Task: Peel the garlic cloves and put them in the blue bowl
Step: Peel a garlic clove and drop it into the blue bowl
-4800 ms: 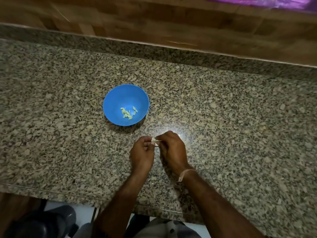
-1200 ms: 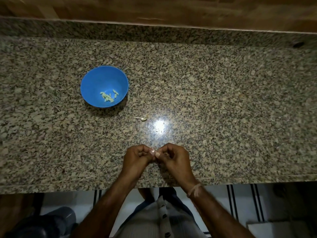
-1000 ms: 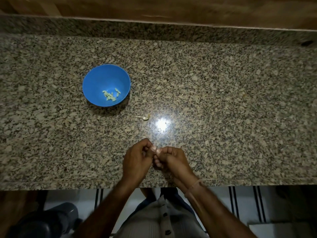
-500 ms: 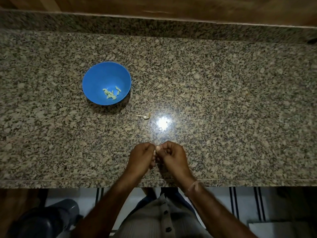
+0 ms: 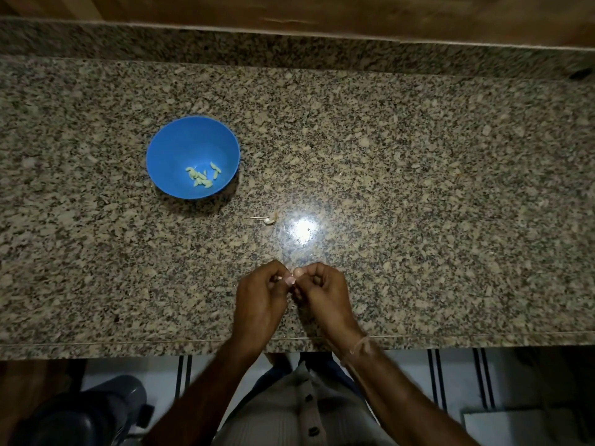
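Observation:
A blue bowl [image 5: 180, 146] stands on the granite counter at the left and holds several pale peeled garlic cloves [image 5: 203, 177]. Near the counter's front edge my left hand [image 5: 259, 300] and my right hand [image 5: 323, 296] meet fingertip to fingertip. Both pinch one small garlic clove [image 5: 289, 280], which is mostly hidden by the fingers. A small pale garlic piece with a thin stem [image 5: 266, 219] lies loose on the counter between the bowl and my hands.
The granite counter [image 5: 418, 188] runs wide to the right, with a raised granite ledge and a wooden wall behind. A bright light reflection [image 5: 302, 228] sits just beyond my hands. Below the front edge are a tiled floor and a dark object [image 5: 87, 410].
Both hands have stayed together near the front edge, fingers working at the clove. The bowl and the loose piece on the counter have not moved.

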